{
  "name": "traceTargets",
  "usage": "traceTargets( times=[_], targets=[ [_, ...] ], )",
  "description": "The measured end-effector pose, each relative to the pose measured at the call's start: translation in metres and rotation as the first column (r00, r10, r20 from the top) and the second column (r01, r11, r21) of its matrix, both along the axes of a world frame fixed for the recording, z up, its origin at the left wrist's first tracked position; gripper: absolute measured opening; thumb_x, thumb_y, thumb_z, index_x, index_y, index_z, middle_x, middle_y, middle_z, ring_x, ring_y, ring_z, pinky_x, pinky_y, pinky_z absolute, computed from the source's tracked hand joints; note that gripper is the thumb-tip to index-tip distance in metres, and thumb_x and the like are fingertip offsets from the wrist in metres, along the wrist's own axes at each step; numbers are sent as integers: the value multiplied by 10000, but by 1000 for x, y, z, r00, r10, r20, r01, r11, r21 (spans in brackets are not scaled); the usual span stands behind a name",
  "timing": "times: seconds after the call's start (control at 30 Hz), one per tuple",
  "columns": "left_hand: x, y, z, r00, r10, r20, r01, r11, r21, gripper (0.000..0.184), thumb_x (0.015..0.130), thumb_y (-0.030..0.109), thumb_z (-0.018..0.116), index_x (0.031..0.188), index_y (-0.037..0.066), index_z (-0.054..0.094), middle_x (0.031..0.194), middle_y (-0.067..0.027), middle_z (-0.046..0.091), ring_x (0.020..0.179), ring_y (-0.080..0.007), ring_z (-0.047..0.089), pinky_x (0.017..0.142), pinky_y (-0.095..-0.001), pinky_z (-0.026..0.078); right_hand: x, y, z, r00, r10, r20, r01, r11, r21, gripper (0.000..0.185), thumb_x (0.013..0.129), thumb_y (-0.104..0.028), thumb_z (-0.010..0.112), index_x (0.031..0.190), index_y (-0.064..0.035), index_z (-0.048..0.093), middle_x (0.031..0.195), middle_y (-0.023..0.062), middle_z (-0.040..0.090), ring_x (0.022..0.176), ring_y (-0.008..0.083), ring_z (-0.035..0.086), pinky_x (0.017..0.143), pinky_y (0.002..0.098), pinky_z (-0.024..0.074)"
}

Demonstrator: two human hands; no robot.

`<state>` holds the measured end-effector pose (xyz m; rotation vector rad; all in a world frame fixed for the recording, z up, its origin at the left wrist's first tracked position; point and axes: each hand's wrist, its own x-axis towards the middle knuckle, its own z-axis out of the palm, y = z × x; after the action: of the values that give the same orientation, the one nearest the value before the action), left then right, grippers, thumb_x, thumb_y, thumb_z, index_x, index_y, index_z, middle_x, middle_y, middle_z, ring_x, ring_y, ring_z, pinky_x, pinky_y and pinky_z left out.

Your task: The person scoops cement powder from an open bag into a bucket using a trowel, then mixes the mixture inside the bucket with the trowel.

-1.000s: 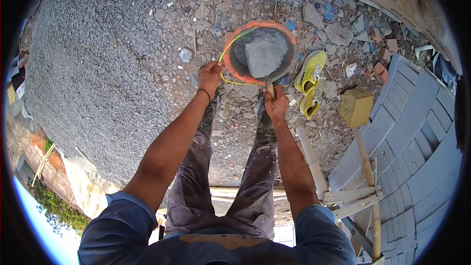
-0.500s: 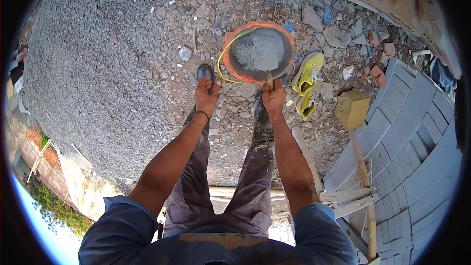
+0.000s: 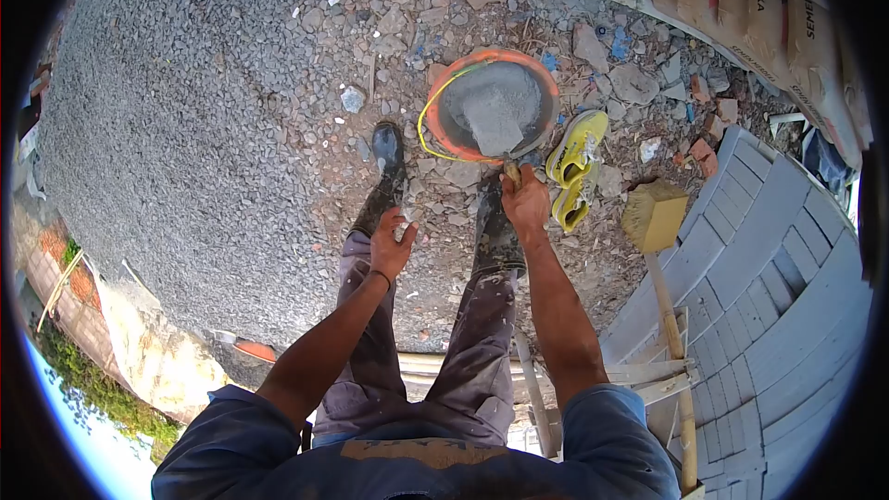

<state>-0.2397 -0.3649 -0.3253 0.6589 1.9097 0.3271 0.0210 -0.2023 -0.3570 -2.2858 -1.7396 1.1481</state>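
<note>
My right hand (image 3: pixel 526 201) grips the wooden handle of a trowel (image 3: pixel 512 169) at the near rim of an orange bucket (image 3: pixel 433 120). The trowel's blade lies over grey mortar (image 3: pixel 507 93) inside the bucket. A yellow-green cord handle (image 3: pixel 423 130) hangs around the bucket's left side. My left hand (image 3: pixel 393 243) is in the air above my left leg, fingers apart and holding nothing. Both my boots, the left boot (image 3: pixel 389 153) among them, stand on the rubble near the bucket.
Yellow shoes (image 3: pixel 577 157) lie right of the bucket. Further right are a yellow block-headed tool (image 3: pixel 656 215) on a wooden pole and grey boards (image 3: pixel 741 296). Stacked cement sacks (image 3: pixel 741 14) fill the upper right. Gravel (image 3: pixel 204 130) spreads across the left.
My left hand has let go of the cord and moved back toward my body, its fingers now apart. My right hand still holds the trowel, whose blade has shifted in the bucket.
</note>
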Motion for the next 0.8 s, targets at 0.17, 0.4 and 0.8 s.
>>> traceTargets(
  times=[0.17, 0.4, 0.8],
  targets=[
    [5, 10, 0, 998, -63, -5, 63, 998, 26, 525, 957, 290, 770, 1389, 108, 534, 1200, -126, 678, 1150, -248, 648, 976, -393, 525, -1, 5, 5, 985, 91, 147, -80, 993, -82, 288, 896, -253, 712, 1073, -72, 575, 921, 222, 719, 859, 454, 701, 719, 550, 551],
    [5, 3, 17, 991, -121, -52, 128, 977, 171, 493, 929, 285, 775, 1323, 78, 564, 1077, -154, 719, 1039, -321, 711, 868, -415, 552, -9, 28, 20, 958, 138, 251, -107, 985, -134, 335, 880, -237, 706, 1151, -72, 596, 1015, 205, 687, 868, 426, 701, 750, 536, 560],
    [35, -27, -16, 979, -49, 196, 21, 989, 143, 399, 933, 232, 764, 1257, 57, 612, 1001, -157, 741, 976, -295, 740, 855, -388, 574, -17, 82, -23, 794, 502, 344, -369, 847, -383, 463, 946, -203, 587, 1366, -14, 535, 1075, 252, 708, 951, 423, 723, 818, 501, 593]
  ],
)
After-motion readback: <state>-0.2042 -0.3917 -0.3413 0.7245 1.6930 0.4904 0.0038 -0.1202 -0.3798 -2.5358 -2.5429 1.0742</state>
